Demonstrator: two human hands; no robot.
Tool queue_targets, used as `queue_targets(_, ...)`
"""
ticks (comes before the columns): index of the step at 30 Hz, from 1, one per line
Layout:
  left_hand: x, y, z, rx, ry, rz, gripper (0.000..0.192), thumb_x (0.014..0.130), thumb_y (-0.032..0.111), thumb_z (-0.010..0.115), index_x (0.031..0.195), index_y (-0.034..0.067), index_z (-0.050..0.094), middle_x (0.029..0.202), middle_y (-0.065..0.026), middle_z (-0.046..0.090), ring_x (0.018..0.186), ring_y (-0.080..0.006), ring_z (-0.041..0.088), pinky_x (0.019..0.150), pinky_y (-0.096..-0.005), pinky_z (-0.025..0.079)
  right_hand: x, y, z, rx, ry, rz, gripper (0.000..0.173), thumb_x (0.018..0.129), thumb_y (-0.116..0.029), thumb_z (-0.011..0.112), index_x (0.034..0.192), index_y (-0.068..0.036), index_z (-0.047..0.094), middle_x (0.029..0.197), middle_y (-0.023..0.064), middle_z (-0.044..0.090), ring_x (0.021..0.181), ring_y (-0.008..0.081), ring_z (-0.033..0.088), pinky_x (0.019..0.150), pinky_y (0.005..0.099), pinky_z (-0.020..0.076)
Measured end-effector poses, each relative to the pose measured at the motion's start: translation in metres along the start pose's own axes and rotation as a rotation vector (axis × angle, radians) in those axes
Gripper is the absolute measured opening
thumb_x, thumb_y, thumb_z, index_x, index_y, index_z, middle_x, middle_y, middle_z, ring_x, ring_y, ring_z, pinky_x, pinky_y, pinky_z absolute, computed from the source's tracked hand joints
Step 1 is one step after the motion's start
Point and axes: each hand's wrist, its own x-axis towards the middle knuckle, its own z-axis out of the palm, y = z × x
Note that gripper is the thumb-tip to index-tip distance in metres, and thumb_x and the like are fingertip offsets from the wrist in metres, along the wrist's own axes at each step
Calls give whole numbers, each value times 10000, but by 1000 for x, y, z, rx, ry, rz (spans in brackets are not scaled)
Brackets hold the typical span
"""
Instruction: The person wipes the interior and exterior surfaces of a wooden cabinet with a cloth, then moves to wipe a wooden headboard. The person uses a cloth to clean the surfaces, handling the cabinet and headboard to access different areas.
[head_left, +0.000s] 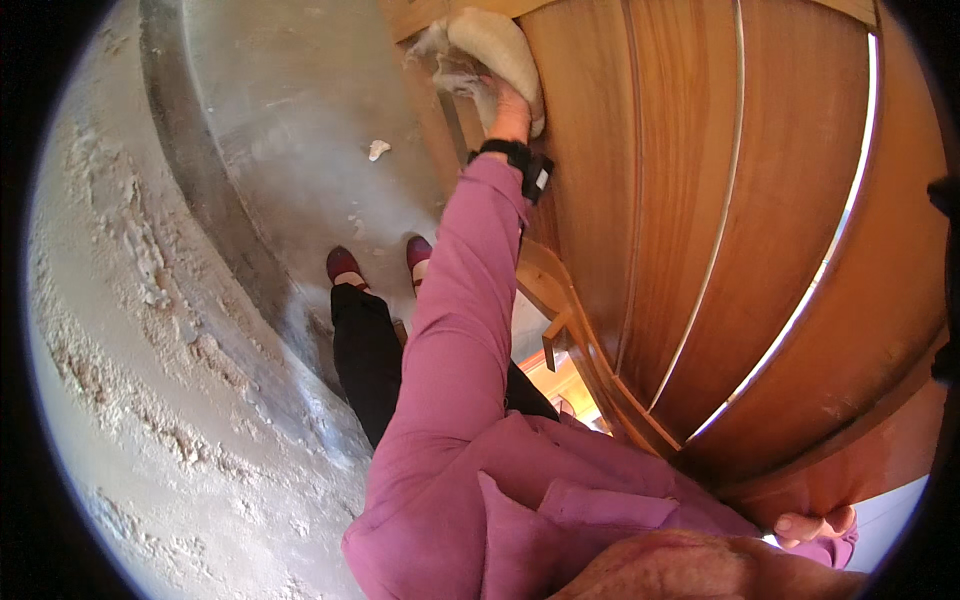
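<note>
My left hand (511, 112) reaches far down, pressing a pale, bundled cloth (499, 45) with loose wispy ends against the lower part of a wooden plank door (585, 142). The cloth hides most of its fingers. A black wristband with a small device (525, 166) circles that wrist. At the lower right, the fingers of my right hand (814, 525) curl over the edge of the door; the rest of this hand is hidden.
A rough, flaking plaster wall (150, 315) rises on the left. On the grey floor (300, 97) lies a pale chip (379, 149). A wooden door frame with a small handle (555, 341) stands beside my legs. Narrow bright gaps run between the door planks.
</note>
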Motion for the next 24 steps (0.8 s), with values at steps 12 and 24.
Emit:
queue_targets(12,-157,14,-23,59,-87,-22,619,1014,520,416,1474,106,422,1478,-92,471,1360,-240,417,1092,-394,388,-10,12,6,-27,56,-43,307,844,-96,506,1092,-87,687,1666,113,-1,1479,461,154,1202,557,126)
queue_targets(24,-97,76,-3,120,-190,177,606,1016,504,421,1470,102,426,1471,-91,476,1355,-240,423,1094,-396,386,86,24,20,-207,-6,-32,269,905,-99,440,999,-82,691,1655,176,49,1489,479,135,1194,553,163)
